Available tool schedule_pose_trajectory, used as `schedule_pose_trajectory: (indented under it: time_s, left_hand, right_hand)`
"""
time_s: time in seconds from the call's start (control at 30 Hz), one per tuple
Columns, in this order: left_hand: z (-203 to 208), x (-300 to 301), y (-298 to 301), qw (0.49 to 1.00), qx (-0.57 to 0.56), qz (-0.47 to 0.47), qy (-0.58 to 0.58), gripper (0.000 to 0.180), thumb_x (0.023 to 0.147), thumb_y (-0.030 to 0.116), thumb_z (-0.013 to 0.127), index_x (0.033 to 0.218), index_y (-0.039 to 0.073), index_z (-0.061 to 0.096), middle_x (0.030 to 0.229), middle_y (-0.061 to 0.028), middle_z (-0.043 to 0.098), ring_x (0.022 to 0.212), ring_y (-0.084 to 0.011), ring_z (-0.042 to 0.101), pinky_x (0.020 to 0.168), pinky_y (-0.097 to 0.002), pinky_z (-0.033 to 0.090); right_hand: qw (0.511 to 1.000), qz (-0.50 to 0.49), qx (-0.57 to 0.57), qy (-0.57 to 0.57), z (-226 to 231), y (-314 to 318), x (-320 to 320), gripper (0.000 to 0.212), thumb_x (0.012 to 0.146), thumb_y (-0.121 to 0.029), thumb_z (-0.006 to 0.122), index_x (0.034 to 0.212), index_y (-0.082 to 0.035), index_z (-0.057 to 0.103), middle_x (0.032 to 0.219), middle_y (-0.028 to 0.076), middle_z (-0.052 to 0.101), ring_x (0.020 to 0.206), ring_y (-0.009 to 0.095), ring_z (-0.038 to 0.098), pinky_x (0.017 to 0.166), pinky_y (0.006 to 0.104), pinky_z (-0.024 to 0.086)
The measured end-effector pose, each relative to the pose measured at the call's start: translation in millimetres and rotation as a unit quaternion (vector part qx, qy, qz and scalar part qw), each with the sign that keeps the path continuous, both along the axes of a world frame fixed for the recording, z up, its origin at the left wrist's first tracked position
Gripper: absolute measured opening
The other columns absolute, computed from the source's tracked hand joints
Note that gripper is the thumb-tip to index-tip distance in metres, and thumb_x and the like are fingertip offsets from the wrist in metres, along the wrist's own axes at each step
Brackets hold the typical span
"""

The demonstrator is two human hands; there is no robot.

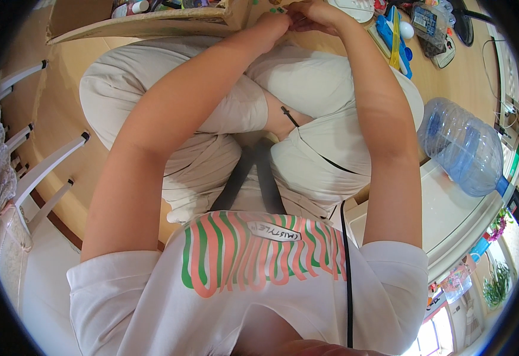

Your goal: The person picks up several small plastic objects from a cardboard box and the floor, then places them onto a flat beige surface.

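Observation:
My left hand (276,26) and my right hand (317,16) meet at the top edge of the head view, beyond my crossed legs. The fingers of both are bent and drawn together, fingertips close to each other. Whatever lies between them is too small to make out. Just beside my left hand, a few small green pieces (277,9) lie on the wood-coloured surface. An open cardboard box (146,28) stands to the left of my hands, with bottles and other small items inside. Close by my right hand is a round white object (354,8), partly cut off by the edge.
A blue and yellow tool-like object (395,44) lies right of my right forearm, near a clear plastic bag (432,26) of things. Farther right, a large clear blue water jug (464,145) lies on its side. White chair or stool legs (51,166) stick out at the left.

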State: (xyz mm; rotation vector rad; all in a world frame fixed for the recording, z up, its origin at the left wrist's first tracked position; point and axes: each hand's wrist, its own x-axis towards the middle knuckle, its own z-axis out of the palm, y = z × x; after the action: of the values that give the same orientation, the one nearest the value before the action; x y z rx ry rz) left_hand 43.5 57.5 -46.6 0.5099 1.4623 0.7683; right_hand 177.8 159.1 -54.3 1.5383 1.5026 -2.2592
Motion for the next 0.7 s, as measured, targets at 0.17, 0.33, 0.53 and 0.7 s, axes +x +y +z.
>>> schedule_pose_trajectory:
  time_s: [0.17,0.33,0.53,0.7]
  left_hand:
    - [-2.9,-1.8,1.1,1.0,-0.002,-0.02,-0.01,0.025,0.097,0.031,0.056,0.109,0.013,0.069,0.098,-0.0015,0.062,0.085,-0.0156,0.047,0.069,-0.0331,0.036]
    - [-5.7,-0.7,1.2,1.0,-0.003,-0.023,-0.007,0.026,0.097,0.031,0.056,0.11,0.013,0.068,0.1,-0.002,0.062,0.088,-0.0162,0.048,0.072,-0.0339,0.038]
    - [1.3,0.4,0.4,0.999,0.005,-0.018,-0.026,0.023,0.096,0.032,0.058,0.105,0.012,0.065,0.091,-0.0007,0.059,0.081,-0.015,0.047,0.067,-0.0321,0.037]
    - [2.7,-1.2,0.9,0.999,0.007,-0.034,-0.01,0.02,0.095,0.031,0.059,0.099,0.011,0.063,0.087,-0.0004,0.056,0.074,-0.0135,0.046,0.062,-0.0312,0.036]
  right_hand:
    - [1.0,-0.005,0.009,0.018,3.5,-2.6,0.1,0.034,0.103,-0.02,0.053,0.119,0.006,0.068,0.102,0.019,0.073,0.085,0.03,0.072,0.076,0.0392,0.062]
    - [1.0,-0.002,0.009,0.011,-0.7,-0.3,0.8,0.032,0.102,-0.018,0.054,0.117,0.006,0.068,0.102,0.018,0.073,0.085,0.03,0.072,0.075,0.039,0.062]
    - [0.998,0.033,0.057,0.008,-2.0,1.3,3.9,0.028,0.099,-0.013,0.055,0.114,0.006,0.07,0.101,0.016,0.073,0.085,0.027,0.072,0.073,0.0374,0.061]
    - [0.997,0.037,0.071,0.006,-3.6,3.7,4.2,0.027,0.097,-0.01,0.055,0.114,0.005,0.07,0.101,0.016,0.073,0.084,0.026,0.072,0.072,0.0372,0.061]
